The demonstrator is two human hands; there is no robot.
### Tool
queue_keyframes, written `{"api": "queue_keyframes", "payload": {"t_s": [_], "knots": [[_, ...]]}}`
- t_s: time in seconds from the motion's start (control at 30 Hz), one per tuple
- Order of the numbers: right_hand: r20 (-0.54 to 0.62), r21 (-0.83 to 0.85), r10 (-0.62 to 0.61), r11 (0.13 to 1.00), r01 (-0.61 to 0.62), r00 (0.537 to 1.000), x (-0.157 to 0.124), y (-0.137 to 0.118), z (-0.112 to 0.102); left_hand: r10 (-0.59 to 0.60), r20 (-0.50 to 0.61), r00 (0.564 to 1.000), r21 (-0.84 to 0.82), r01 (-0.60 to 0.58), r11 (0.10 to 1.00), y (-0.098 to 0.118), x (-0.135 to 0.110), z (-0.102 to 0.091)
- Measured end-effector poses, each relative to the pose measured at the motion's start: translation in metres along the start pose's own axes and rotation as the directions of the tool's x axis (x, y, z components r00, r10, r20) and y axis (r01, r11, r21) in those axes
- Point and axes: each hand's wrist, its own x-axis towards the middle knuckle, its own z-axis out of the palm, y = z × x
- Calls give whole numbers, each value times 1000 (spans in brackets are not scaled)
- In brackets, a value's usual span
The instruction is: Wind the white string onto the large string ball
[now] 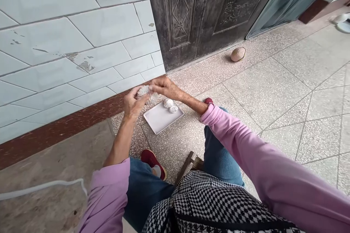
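Note:
A white, frilled, flower-like piece (149, 94) is held up in front of the wall by my left hand (132, 102), its fingers wrapped around the left side. My right hand (165, 88) reaches to the upper right edge of that piece with its fingers pinched together. Whatever lies between those fingertips is too small and blurred to make out. Below both hands a shallow white tray (157, 118) rests on the speckled floor. At its far right corner sit a textured white ball-like piece (168, 103) and a white coiled spiral piece (173, 109).
A tiled wall (76, 43) with a brown base strip rises on the left. Dark carved doors (197, 14) stand ahead. A round pinkish-tan object (238, 54) lies near the doors. A white hose or cord (41, 186) crosses the concrete. Wooden stool parts (188, 164) show between my legs.

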Motion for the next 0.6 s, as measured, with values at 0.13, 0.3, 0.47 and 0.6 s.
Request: {"api": "queue_keyframes", "payload": {"t_s": [0.13, 0.3, 0.47, 0.6], "knots": [[-79, 89, -73, 993, 80, 994, 12, 17, -18, -65, 126, 990, -96, 77, 992, 11, -15, 13], [-64, 74, -137, 987, 142, 988, 14, 29, -18, -106, 249, 963, -178, 153, 972, 17, -23, 15], [-68, 88, -68, 993, 74, 995, 17, 27, -10, -123, 293, 948, -271, 206, 940, 18, -25, 9], [-126, 101, 29, 995, -17, 992, 21, 27, -3, -125, 261, 957, -370, 218, 903, 17, -22, 5]]}}
